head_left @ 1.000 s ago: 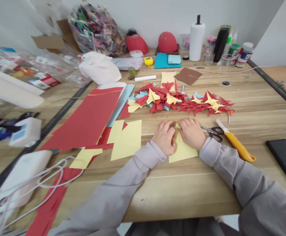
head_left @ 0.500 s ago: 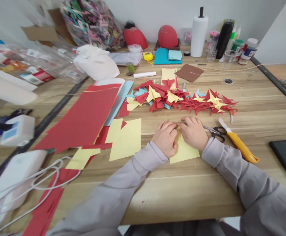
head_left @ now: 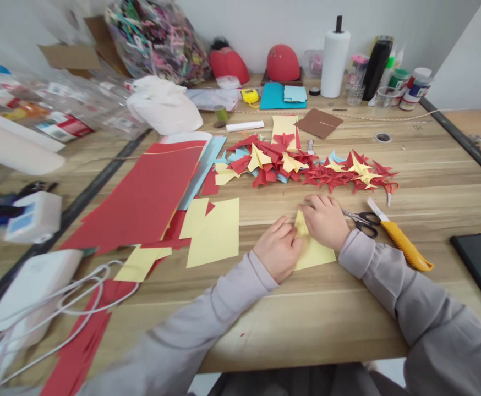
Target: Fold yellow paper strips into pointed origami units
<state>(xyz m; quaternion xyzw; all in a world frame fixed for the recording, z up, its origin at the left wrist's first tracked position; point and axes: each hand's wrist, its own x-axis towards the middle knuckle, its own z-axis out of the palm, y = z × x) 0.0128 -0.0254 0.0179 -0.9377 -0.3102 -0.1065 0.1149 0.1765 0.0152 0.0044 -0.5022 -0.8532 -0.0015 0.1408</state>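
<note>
This looks like a craft workspace, though whether it is in a home or a studio cannot be told. The wooden table [head_left: 306, 324] carries red paper [head_left: 141, 198], a yellow sheet [head_left: 317, 254] and a row of folded shapes [head_left: 267, 160], with scissors [head_left: 366, 221] and a yellow-handled tool [head_left: 409, 246] near them. Toward the wall [head_left: 290, 19] are jars [head_left: 416, 94], a tape measure [head_left: 249, 97], a carton [head_left: 71, 57] and a clear bag [head_left: 158, 47] stuffed with many colours
</note>
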